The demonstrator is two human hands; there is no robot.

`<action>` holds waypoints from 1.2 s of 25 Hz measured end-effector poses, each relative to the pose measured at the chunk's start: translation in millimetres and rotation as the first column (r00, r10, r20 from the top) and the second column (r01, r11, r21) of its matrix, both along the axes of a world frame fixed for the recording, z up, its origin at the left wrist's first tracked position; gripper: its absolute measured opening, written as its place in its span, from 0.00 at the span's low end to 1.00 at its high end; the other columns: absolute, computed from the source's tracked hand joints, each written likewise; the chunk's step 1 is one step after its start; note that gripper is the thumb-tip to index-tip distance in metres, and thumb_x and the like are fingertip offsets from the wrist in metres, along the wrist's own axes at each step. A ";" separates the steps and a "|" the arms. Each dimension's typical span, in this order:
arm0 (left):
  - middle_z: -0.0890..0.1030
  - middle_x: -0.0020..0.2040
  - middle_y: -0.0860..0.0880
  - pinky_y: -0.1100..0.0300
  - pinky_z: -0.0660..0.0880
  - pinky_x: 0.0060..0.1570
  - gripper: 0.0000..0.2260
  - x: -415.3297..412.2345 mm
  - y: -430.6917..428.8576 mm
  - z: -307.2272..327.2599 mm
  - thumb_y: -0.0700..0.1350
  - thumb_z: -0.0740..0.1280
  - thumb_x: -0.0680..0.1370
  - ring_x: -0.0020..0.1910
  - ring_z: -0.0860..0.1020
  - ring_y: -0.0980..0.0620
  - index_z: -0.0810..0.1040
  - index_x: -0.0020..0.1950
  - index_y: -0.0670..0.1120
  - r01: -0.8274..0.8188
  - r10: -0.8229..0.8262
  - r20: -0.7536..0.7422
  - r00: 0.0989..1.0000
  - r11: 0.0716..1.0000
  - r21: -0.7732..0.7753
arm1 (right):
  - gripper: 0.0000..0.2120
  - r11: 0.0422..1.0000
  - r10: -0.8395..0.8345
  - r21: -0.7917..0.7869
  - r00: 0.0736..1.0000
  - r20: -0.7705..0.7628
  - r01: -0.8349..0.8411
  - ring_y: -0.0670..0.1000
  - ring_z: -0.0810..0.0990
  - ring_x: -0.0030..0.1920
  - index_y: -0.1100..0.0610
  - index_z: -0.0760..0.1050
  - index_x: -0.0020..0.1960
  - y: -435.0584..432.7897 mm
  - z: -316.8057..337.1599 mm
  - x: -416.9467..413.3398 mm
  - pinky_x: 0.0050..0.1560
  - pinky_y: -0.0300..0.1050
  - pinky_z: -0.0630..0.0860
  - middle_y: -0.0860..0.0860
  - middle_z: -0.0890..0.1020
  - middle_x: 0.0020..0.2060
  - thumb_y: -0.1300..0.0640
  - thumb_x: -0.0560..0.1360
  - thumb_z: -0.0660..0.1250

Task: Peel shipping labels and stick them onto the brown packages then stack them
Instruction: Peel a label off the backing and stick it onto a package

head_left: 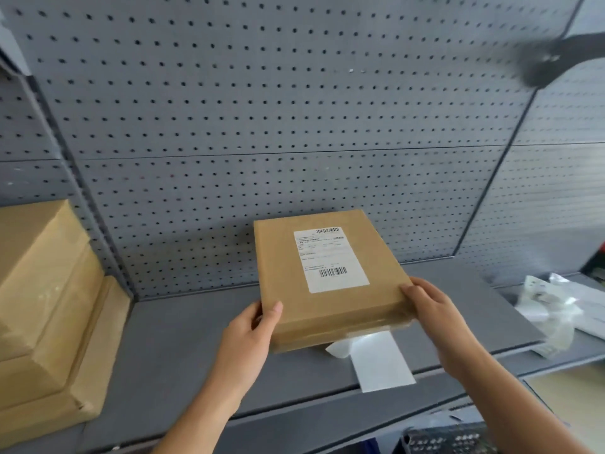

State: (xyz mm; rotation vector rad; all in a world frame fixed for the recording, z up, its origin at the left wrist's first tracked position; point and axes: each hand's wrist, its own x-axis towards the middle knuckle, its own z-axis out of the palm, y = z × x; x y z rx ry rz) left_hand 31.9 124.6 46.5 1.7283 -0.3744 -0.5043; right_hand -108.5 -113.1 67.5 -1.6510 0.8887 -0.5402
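Observation:
A flat brown package lies over the grey shelf, a white shipping label with barcodes stuck on its top face. My left hand grips its near left corner, thumb on top. My right hand grips the near right corner. Whether the package rests on the shelf or is slightly lifted I cannot tell. A white glossy backing sheet pokes out from under its near edge. A stack of brown packages stands at the left.
A grey pegboard wall closes the back of the shelf. Crumpled white backing papers lie at the right end. A dark blurred object hangs at the upper right. A dark perforated thing sits below the shelf edge.

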 end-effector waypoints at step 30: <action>0.69 0.77 0.49 0.57 0.64 0.73 0.30 -87.1 -273.4 -68.6 0.61 0.58 0.83 0.76 0.67 0.49 0.60 0.81 0.48 0.299 -0.324 0.058 0.944 0.919 0.256 | 0.17 0.941 -0.315 -0.199 0.921 -0.228 0.272 0.54 0.75 0.62 0.52 0.72 0.69 -240.7 -68.5 -123.7 0.60 0.50 0.71 0.53 0.76 0.65 0.51 0.82 0.58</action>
